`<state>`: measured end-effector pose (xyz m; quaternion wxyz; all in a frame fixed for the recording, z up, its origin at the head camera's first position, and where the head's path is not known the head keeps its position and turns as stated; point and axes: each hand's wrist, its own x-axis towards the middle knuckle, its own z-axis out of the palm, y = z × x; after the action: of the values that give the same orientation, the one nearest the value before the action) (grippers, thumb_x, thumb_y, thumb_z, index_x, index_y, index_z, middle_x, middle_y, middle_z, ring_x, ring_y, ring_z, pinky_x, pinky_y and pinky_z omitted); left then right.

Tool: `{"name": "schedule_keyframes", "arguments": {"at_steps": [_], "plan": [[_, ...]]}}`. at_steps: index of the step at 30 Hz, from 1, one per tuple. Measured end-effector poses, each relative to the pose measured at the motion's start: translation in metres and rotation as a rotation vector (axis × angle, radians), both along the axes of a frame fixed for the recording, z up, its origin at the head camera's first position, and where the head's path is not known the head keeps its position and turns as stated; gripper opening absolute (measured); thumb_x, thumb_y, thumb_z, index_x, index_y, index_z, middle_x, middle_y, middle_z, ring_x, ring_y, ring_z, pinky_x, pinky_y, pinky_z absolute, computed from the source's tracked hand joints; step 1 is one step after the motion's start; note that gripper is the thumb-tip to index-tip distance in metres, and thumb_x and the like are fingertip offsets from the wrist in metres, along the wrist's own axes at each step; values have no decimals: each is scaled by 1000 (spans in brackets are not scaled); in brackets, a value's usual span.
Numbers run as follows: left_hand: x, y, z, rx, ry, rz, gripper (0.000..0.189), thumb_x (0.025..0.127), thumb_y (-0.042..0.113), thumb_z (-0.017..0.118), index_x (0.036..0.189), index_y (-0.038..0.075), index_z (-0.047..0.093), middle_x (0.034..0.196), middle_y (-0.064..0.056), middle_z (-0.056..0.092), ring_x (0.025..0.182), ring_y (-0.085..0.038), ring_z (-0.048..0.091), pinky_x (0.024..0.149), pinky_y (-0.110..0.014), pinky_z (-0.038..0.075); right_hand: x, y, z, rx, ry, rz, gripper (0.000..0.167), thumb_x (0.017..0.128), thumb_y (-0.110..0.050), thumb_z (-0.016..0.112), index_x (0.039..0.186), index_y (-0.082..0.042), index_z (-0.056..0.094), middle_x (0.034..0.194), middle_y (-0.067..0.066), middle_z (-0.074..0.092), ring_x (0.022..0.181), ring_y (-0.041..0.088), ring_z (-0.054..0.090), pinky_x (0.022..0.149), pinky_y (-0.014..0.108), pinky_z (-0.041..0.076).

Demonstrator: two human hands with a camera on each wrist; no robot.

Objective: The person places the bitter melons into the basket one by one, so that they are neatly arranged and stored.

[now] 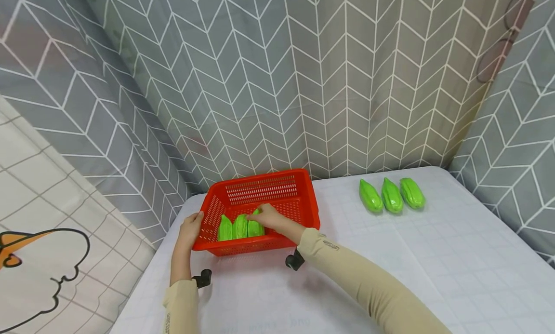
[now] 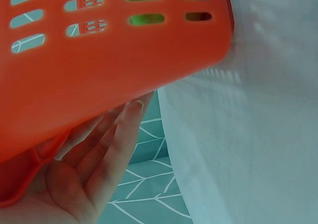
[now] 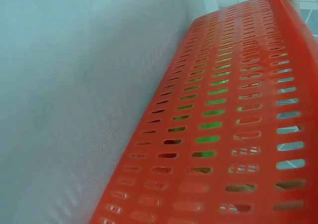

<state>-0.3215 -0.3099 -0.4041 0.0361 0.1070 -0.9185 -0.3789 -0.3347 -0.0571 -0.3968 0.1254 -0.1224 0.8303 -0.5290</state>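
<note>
A red plastic basket [image 1: 310, 204] with slotted walls stands on the table at center-left. Along its near side lie green ridged star fruits: one on the left [image 1: 225, 229], one in the middle [image 1: 240, 227] and one on the right [image 1: 256, 229]. My left hand [image 1: 191, 225] grips the basket's left rim; in the left wrist view its fingers [image 2: 117, 144] lie against the outer wall. Reaching over the near rim, my right hand [image 1: 270, 216] holds the top of the right-hand star fruit between thumb and fingers. In the right wrist view, the basket's side [image 3: 238, 110] hides that hand.
Toward the back right of the white-covered table [image 1: 368, 257], three more star fruits [image 1: 392, 196] lie side by side. A grey patterned curtain [image 1: 277, 83] hangs right behind the table and along both sides.
</note>
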Motion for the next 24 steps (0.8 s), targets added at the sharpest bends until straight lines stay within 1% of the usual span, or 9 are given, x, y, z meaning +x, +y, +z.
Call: {"name": "schedule_keyframes", "arguments": {"at_steps": [3, 8, 12, 18, 24], "plan": [[0, -1, 0, -4, 7, -2, 57, 107, 33, 26, 142, -9, 40, 124, -32, 55, 100, -36, 59, 85, -44, 51, 0, 4, 1, -18, 27, -1, 63, 94, -27, 63, 142, 8, 42, 145, 24, 46, 134, 37, 46, 109, 49, 40], [-1, -3, -3, -14, 25, -11, 57, 107, 33, 26, 141, -9, 41, 127, -33, 55, 105, -39, 57, 92, -51, 46, -1, 15, 2, -60, 61, 0, 65, 95, -27, 63, 145, 6, 39, 149, 22, 43, 138, 37, 41, 110, 49, 39], [-2, -4, -4, -22, 35, -18, 56, 107, 32, 27, 140, -10, 43, 129, -34, 53, 109, -42, 55, 97, -54, 42, -2, 27, 3, -81, 84, -23, 65, 95, -28, 63, 147, 3, 38, 150, 20, 42, 140, 36, 40, 111, 48, 39], [-1, -3, -4, -12, 24, -6, 56, 107, 33, 27, 141, -9, 42, 125, -33, 55, 103, -39, 57, 90, -50, 46, -4, 43, 9, -89, 122, -76, 66, 94, -29, 64, 147, 0, 38, 151, 18, 43, 140, 34, 40, 112, 48, 37], [-2, -4, -4, -2, 11, -6, 58, 106, 35, 27, 143, -9, 39, 129, -33, 53, 106, -39, 56, 93, -50, 45, -8, 58, 13, -109, 192, -102, 64, 94, -26, 64, 146, 0, 40, 150, 19, 43, 140, 35, 40, 113, 49, 36]]}}
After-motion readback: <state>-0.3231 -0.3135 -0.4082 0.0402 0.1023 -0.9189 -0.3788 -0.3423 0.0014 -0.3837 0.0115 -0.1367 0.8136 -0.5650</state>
